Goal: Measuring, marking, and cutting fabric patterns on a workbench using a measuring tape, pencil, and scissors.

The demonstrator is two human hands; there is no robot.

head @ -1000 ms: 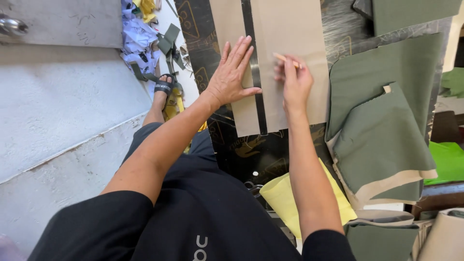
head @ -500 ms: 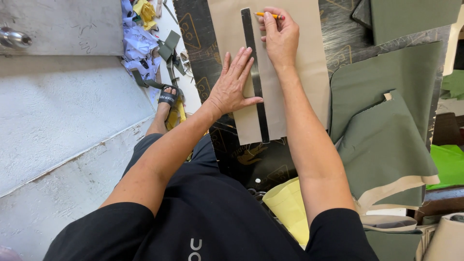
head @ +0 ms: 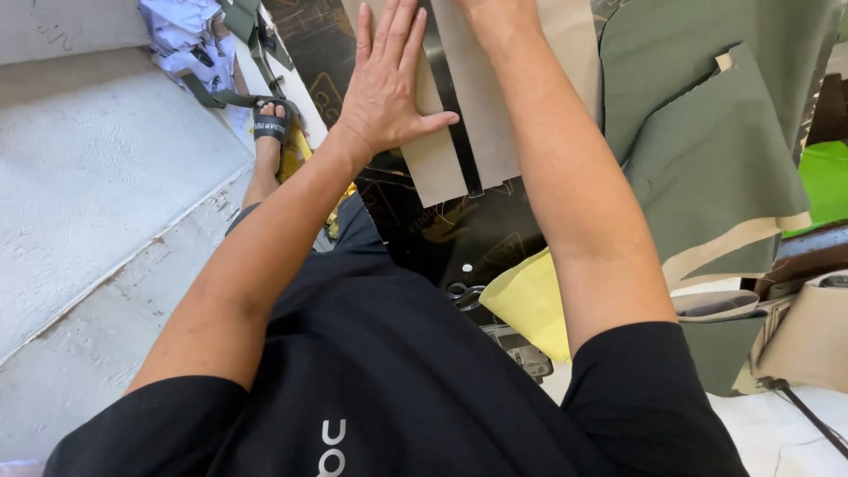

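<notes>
Since the earlier frame our right hand has slid past the top edge, grip now unseen. Left hand (head: 389,84) lies flat, fingers spread, gripping nothing, pinning the tan sheet (head: 442,168), likely against slipping. Black ruler (head: 459,132) lies along the sheet; green fabric (head: 707,150) right of it.

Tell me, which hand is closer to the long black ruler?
Left. The left hand lies flat on the tan sheet, fingers touching the black ruler. The right hand is out of view past the top edge.
</notes>
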